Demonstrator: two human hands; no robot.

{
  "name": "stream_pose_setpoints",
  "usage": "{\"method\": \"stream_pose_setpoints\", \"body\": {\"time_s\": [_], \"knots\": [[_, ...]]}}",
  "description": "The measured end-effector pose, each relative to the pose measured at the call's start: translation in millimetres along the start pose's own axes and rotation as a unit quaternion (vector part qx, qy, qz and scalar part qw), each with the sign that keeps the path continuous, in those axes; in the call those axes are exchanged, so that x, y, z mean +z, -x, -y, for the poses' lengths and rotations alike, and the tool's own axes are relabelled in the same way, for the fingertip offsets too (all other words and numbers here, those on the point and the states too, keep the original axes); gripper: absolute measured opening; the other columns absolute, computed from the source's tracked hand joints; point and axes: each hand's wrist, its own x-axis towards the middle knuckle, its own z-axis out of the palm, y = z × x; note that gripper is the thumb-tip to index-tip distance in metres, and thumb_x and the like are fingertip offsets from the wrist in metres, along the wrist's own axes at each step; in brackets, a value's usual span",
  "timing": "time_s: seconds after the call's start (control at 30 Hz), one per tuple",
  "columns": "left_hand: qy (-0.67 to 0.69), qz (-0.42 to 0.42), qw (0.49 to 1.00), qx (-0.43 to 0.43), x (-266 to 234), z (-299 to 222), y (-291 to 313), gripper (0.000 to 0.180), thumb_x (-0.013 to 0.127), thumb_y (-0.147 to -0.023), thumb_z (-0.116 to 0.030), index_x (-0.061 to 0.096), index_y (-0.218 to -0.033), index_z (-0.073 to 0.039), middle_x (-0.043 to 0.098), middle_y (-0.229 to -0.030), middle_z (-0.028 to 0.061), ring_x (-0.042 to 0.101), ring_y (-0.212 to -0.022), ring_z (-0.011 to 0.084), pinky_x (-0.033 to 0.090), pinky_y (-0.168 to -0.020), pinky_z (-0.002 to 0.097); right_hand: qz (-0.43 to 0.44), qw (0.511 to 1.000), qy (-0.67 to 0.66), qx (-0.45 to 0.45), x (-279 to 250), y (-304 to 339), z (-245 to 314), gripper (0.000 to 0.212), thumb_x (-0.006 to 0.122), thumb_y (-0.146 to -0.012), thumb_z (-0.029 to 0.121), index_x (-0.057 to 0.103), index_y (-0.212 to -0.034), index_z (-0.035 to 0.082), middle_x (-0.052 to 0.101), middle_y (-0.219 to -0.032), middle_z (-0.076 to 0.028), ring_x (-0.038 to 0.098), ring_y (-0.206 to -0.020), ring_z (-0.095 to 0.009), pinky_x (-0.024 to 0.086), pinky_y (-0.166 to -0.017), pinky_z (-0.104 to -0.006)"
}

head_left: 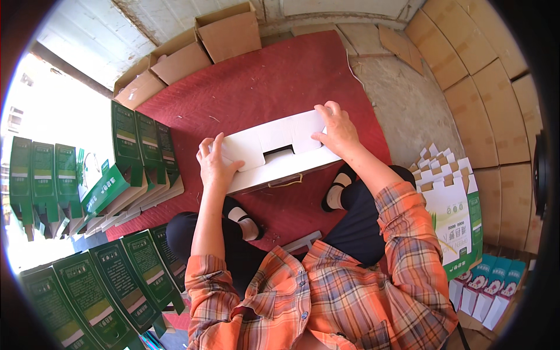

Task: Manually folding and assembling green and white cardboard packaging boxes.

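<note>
A white cardboard box [279, 137] is held up in front of me between my knees. Its white flaps are folded in, and a dark notch shows at the middle. My left hand [219, 163] grips the box's left end, thumb on the near side and fingers over the far edge. At the right end, my right hand [339, 129] grips it likewise, fingers curled over the far corner. A yellowish cord [286, 182] hangs along the near lower side. The box's underside is hidden.
Green printed cartons [125, 280] stand in rows at my left. More white-and-green cartons [452, 219] are stacked at my right, beside small teal-and-pink boxes [493, 289]. Brown boxes [484, 105] line the right wall; open brown boxes [228, 36] stand beyond the red mat [245, 87].
</note>
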Motion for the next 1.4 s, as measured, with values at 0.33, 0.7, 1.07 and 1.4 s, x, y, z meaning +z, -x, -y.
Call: {"method": "stream_pose_setpoints", "body": {"time_s": [0.33, 0.7, 1.07, 1.4], "knots": [[-0.055, -0.017, 0.998, -0.014, 3.1, -4.8, 0.2, 0.071, 0.085, -0.063, -0.019, 0.054, -0.127, -0.017, 0.044, -0.132, 0.0082, 0.043, -0.123, 0.0334, 0.052, -0.091, 0.0437, -0.034, 0.999, 0.019, -0.002, 1.9, -2.6, 2.7, 0.053, 0.078, -0.075, 0.028, 0.055, -0.121, 0.014, 0.049, -0.122, -0.009, 0.055, -0.105, -0.033, 0.052, -0.084, -0.0424], [0.427, 0.080, 0.850, -0.296, 39.8, 125.8, 7.4, 0.063, 0.050, -0.094, -0.056, 0.058, -0.115, 0.003, 0.064, -0.087, 0.0067, 0.060, -0.067, 0.0162, 0.050, -0.061, 0.0314, 0.242, 0.842, -0.397, 0.275, 41.3, -5.0, -100.8, 0.058, 0.052, -0.095, 0.053, 0.069, -0.101, -0.002, 0.069, -0.086, -0.010, 0.063, -0.079, -0.018, 0.049, -0.073, -0.0336], [0.505, 0.173, 0.823, -0.194, 13.9, 86.7, 24.4, 0.071, 0.059, -0.093, -0.012, 0.020, -0.149, 0.005, 0.045, -0.141, 0.0226, 0.057, -0.115, 0.0239, 0.049, -0.090, 0.0323, 0.128, 0.848, -0.456, 0.239, -1.0, 2.1, -74.1, 0.042, 0.056, -0.096, 0.042, 0.065, -0.106, 0.002, 0.067, -0.097, -0.008, 0.063, -0.088, -0.021, 0.051, -0.075, -0.0401], [0.552, 0.084, 0.784, -0.271, 22.5, 106.6, 23.4, 0.052, 0.044, -0.098, -0.050, 0.058, -0.124, -0.007, 0.065, -0.107, 0.0088, 0.065, -0.093, 0.0247, 0.056, -0.073, 0.0395, 0.158, 0.826, -0.453, 0.295, -7.1, 11.3, -66.2, 0.047, 0.053, -0.096, 0.039, 0.057, -0.128, 0.005, 0.065, -0.113, -0.012, 0.064, -0.096, -0.026, 0.056, -0.074, -0.0446]]}}
